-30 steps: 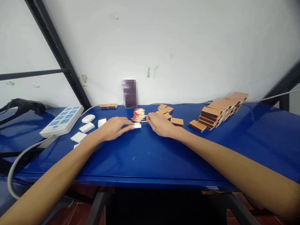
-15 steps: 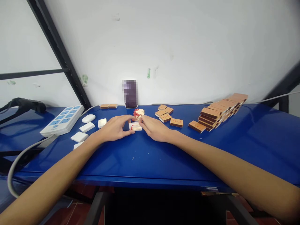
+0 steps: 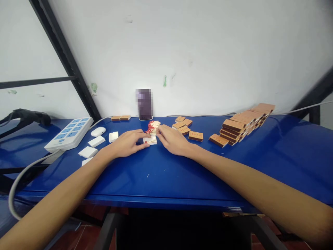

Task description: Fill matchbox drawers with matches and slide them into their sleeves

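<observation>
On the blue counter, a power strip and spare white trays are seen at the left. At the centre, a small white tray (red-tipped matches lie in it) is clasped by the grip of the left hand. Just beyond it, a match pile is touched by the right hand; whether its grip is clenched cannot be told. Stacked boxes are set further right.
</observation>
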{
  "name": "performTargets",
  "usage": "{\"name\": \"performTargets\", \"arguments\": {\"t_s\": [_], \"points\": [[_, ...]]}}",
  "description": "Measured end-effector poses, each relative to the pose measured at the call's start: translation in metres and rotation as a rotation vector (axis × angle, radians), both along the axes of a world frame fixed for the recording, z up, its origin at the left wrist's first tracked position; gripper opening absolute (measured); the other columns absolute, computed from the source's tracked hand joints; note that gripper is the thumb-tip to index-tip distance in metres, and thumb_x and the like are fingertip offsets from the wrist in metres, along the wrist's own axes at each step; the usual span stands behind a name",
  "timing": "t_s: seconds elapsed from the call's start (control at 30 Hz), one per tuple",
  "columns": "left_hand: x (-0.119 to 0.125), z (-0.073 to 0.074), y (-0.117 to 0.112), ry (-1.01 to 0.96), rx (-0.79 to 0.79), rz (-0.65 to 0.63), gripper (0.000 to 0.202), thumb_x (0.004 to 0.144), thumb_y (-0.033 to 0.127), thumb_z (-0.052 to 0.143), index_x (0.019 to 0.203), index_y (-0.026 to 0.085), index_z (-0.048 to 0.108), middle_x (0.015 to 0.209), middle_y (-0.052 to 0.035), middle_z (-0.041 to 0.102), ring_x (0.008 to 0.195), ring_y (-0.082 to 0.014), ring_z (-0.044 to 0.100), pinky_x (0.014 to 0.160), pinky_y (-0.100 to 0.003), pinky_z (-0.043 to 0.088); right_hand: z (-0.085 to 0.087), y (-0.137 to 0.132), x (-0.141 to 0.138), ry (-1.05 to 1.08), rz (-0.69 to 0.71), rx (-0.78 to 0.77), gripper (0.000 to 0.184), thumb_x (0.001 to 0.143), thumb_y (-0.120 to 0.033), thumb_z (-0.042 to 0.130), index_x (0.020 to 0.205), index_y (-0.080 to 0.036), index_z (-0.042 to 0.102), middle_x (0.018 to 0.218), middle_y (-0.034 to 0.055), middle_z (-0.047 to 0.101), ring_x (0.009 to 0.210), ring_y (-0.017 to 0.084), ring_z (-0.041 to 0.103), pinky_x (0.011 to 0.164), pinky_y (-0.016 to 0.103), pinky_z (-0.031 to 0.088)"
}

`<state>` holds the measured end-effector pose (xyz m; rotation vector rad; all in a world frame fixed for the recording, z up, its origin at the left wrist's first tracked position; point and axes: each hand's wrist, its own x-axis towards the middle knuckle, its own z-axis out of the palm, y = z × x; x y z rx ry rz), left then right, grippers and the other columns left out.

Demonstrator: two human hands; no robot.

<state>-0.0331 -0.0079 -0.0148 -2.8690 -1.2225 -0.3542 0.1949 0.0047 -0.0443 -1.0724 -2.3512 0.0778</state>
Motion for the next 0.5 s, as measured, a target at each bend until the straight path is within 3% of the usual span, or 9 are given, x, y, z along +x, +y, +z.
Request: {"name": "performTargets", "arguments": {"t_s": [0.2, 0.5], "points": [[-0.002, -0.001, 0.000, 0.033, -0.035, -0.015, 0.047, 0.098, 0.047, 0.035, 0.138, 0.028, 0.050, 0.102, -0.0060, 0.056, 0.085, -0.0180, 0.058, 0.077, -0.029, 0.044, -0.002, 0.006, 0.001, -0.088, -0.092, -0.010, 0.017, 0.093, -0.017, 0.041, 0.098, -0.018, 0.058, 0.099, 0.0078, 0.062, 0.083, 0.019, 0.055, 0.070, 0.030, 0.036], [-0.002, 0.001, 0.000, 0.045, -0.057, -0.016, 0.041, 0.098, 0.044, 0.037, 0.131, 0.028, 0.056, 0.107, -0.0063, 0.057, 0.090, -0.0188, 0.059, 0.079, -0.030, 0.043, -0.002, 0.014, -0.001, -0.090, -0.087, -0.069, 0.017, 0.092, -0.017, 0.045, 0.095, -0.017, 0.062, 0.100, 0.0092, 0.065, 0.090, 0.021, 0.058, 0.076, 0.032, 0.038]]}}
